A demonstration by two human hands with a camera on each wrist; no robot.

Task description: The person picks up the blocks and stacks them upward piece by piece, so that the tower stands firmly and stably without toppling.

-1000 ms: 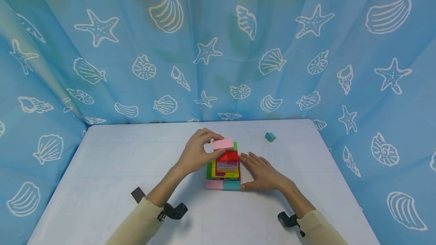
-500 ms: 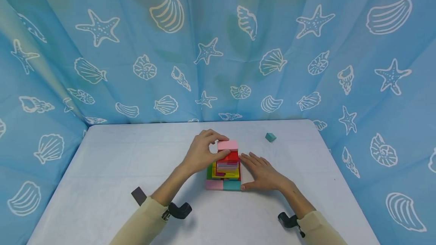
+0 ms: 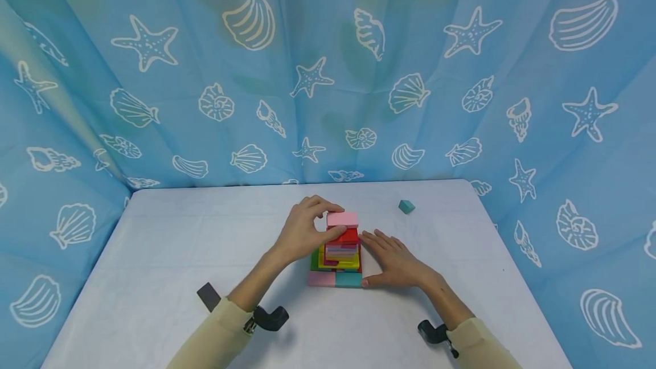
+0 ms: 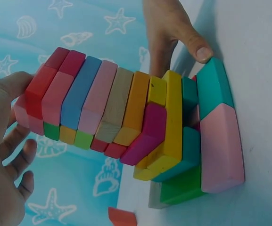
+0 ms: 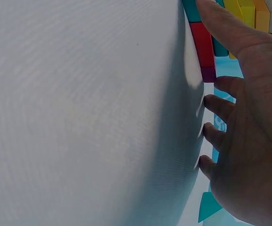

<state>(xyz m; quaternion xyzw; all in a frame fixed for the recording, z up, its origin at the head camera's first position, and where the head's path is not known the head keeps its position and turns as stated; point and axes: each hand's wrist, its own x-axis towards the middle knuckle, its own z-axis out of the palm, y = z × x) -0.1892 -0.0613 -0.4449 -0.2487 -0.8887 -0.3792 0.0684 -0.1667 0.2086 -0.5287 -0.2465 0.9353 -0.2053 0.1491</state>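
A tower of coloured wooden blocks (image 4: 112, 103) stands in the middle of the table, on a wider base of pink, teal and green blocks. At its top my left hand (image 3: 303, 231) pinches a pink block (image 3: 342, 220) between thumb and fingers. A red block (image 3: 344, 236) sits at the near side of the top, close by the thumb. My right hand (image 3: 394, 261) rests on the table at the tower's right side, fingers spread and straight. Its thumb touches the teal base block (image 4: 213, 84), and its fingertips lie along the red base block (image 5: 201, 44).
A teal triangular block (image 3: 406, 206) lies at the back right of the table (image 3: 461, 232). Beside the left sleeve is a dark flat block (image 3: 208, 296). An orange block (image 4: 121, 216) shows beyond the tower. A blue shell-print curtain (image 3: 307, 101) hangs behind.
My left hand moved slightly right, bringing the pink block from a tilted position over the tower's left to level on top, then stayed. The right hand has not moved.
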